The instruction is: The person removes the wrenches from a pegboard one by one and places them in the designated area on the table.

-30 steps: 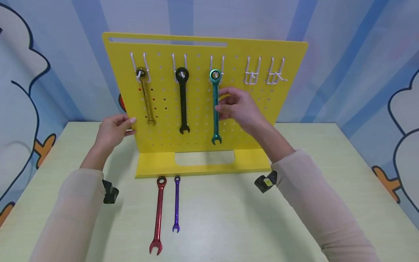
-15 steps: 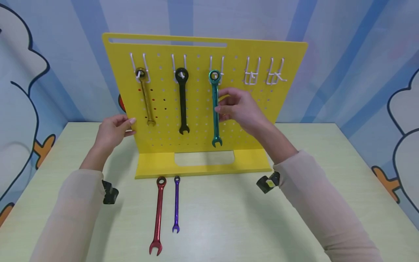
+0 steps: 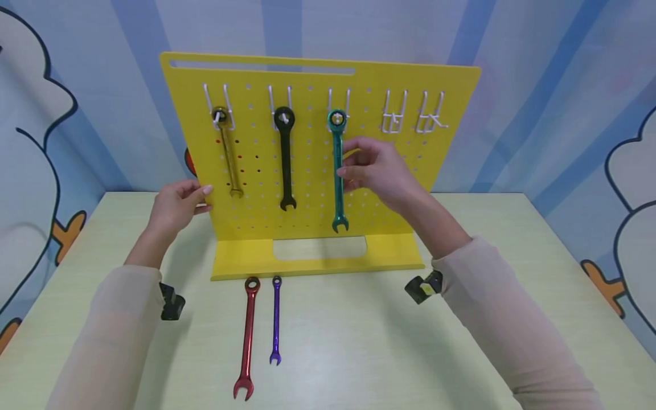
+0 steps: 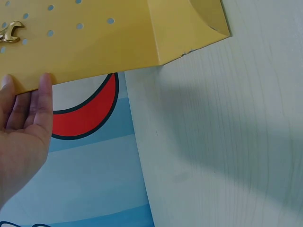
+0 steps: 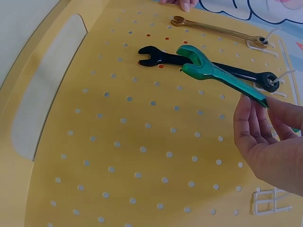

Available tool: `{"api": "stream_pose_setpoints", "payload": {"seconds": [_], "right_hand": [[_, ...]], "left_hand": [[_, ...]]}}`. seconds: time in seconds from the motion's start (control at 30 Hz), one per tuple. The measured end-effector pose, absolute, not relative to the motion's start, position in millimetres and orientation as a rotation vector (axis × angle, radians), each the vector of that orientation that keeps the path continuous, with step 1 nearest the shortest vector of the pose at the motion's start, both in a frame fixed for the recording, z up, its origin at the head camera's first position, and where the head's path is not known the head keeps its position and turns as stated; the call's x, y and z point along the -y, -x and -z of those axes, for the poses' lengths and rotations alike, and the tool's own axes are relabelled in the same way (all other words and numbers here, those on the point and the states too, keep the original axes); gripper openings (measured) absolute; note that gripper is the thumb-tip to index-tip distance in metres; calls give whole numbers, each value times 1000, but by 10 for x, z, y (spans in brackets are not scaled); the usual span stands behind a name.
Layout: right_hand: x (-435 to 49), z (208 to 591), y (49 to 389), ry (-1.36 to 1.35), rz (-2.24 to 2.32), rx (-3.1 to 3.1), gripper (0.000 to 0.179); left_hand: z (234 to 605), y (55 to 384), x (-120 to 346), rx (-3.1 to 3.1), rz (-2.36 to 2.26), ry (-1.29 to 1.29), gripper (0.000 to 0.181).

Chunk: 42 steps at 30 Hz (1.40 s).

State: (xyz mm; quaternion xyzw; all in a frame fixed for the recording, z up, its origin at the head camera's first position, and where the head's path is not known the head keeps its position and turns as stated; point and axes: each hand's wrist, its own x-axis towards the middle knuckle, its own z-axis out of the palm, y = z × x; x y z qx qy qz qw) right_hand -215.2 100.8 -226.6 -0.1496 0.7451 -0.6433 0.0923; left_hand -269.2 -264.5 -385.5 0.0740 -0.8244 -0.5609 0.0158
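A yellow pegboard [image 3: 310, 193] stands upright on the table. My right hand [image 3: 376, 171] pinches the shaft of a green combination wrench [image 3: 337, 191], whose ring end surrounds the tip of the third hook from the left. In the right wrist view the green wrench's open end [image 5: 201, 66] juts out from the board. At the board's left edge, my left hand [image 3: 176, 205] grips it between thumb and fingers. A gold wrench [image 3: 232, 162] and a black wrench [image 3: 286, 165] hang from the first two hooks. On the table lie a red wrench [image 3: 247, 336] and a smaller purple wrench [image 3: 276, 324].
Two white hooks bear no wrench on the right of the board, one of them the fourth hook [image 3: 393, 117] and the other the fifth hook [image 3: 430, 117]. The board's base [image 3: 246, 265] reaches forward over the pale table [image 3: 348, 341]. A blue cartoon backdrop [image 3: 523, 114] rises behind.
The green wrench's lower end has come slightly down and outward, its ring staying at the hook. My right forearm has shifted a little right; the left hand holds its place.
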Motion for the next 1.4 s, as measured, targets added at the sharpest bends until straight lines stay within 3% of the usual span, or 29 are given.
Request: {"api": "stream_pose_setpoints", "payload": {"seconds": [0.23, 0.6, 0.7, 1.07, 1.4], "right_hand": [[-1017, 2257, 2123, 456, 1879, -2234, 23], [-1028, 2248, 2090, 488, 1874, -2235, 22], [-1035, 2223, 2070, 500, 1864, -2239, 22], [-1040, 2153, 2001, 535, 1802, -2270, 22], [-1050, 2194, 1974, 541, 1756, -2271, 21]], "left_hand": [[4304, 2997, 2852, 2536, 1654, -179, 53], [4343, 3028, 2872, 2535, 1644, -172, 52], [4305, 3016, 2861, 2551, 1658, -195, 52], [3623, 2519, 2523, 2586, 1734, -240, 46], [3725, 2595, 2584, 2581, 1742, -218, 45]]}}
